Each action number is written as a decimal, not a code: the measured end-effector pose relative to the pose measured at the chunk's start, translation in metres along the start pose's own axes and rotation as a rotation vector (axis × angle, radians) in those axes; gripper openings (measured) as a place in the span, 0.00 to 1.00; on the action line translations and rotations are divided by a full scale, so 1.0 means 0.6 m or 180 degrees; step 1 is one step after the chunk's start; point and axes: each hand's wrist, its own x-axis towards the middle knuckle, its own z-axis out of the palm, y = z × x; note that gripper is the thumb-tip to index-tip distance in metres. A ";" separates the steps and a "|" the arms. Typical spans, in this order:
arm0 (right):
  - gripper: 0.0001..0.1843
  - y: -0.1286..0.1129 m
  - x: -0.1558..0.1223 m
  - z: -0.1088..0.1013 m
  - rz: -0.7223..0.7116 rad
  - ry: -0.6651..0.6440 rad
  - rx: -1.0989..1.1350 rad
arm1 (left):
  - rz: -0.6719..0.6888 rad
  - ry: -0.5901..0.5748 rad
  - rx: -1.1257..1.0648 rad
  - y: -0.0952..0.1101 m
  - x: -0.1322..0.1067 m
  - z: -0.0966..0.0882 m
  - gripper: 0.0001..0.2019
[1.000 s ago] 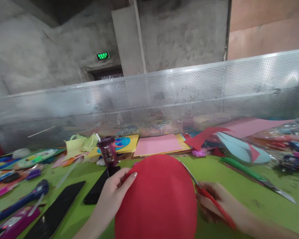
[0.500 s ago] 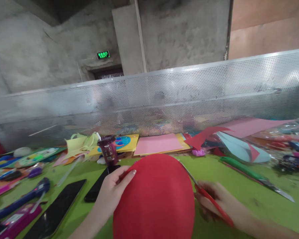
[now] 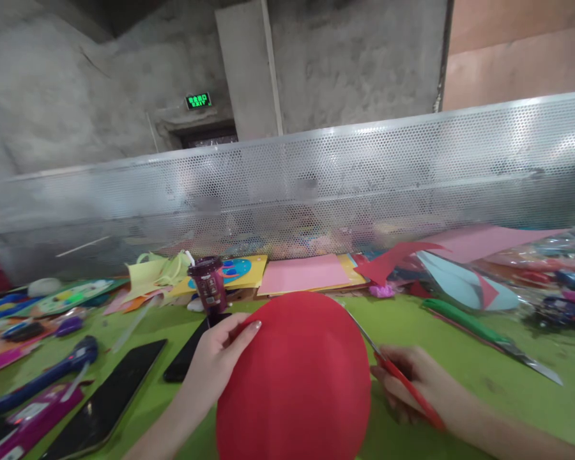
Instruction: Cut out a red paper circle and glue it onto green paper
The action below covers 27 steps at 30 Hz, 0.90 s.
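A rounded sheet of red paper (image 3: 294, 377) fills the lower middle of the view, held up over the green table. My left hand (image 3: 223, 358) pinches its upper left edge, thumb on the near face and fingers behind. My right hand (image 3: 407, 380) is closed around red-handled scissors (image 3: 388, 365) at the sheet's right side. The scissors' metal blade slants up and left, running close along the paper's upper right edge; whether it touches the paper I cannot tell. The sheet's lower end is cut off by the frame.
Two black phones (image 3: 108, 396) lie at the left, near a purple drink cup (image 3: 208, 284) with a straw. A green-handled pair of scissors (image 3: 474, 326) rests at the right. Pink paper (image 3: 306, 273) and scraps line the back, before a perforated metal screen (image 3: 316, 172).
The red sheet has shifted very slightly left and its right edge sits a little further from the right hand. Both hands keep their grip.
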 end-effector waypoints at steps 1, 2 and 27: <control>0.15 0.000 0.000 0.000 0.0016 0.0000 0.0053 | -0.0002 -0.0001 -0.0006 0.000 0.000 0.000 0.13; 0.15 -0.001 0.000 0.000 0.0052 0.0001 0.0111 | -0.0002 0.0002 -0.0013 0.000 0.000 0.000 0.13; 0.13 -0.013 -0.009 -0.010 -0.0083 -0.0330 0.0112 | -0.0088 -0.0096 0.0083 0.003 -0.004 0.005 0.13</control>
